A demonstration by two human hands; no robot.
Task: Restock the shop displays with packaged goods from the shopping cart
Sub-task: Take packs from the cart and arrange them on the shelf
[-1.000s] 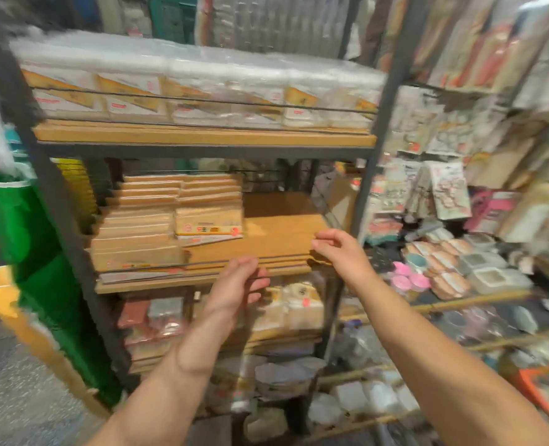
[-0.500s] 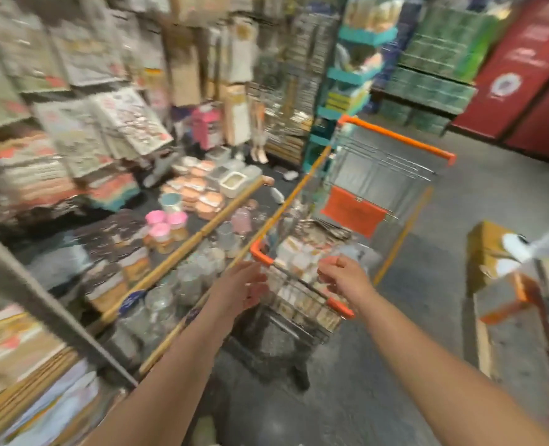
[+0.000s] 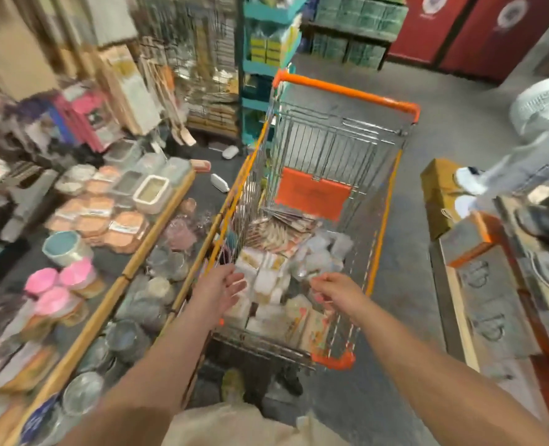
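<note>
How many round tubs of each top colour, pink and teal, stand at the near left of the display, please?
Pink-topped tubs: 3
Teal-topped tub: 1
Total: 4

Motion blur smears the packets (image 3: 276, 281) in the cart (image 3: 347, 91); their labels are unreadable.

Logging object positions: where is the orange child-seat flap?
Head view, centre: the orange flap hangs inside the shopping cart, below its orange handle, above the packaged goods.
</note>
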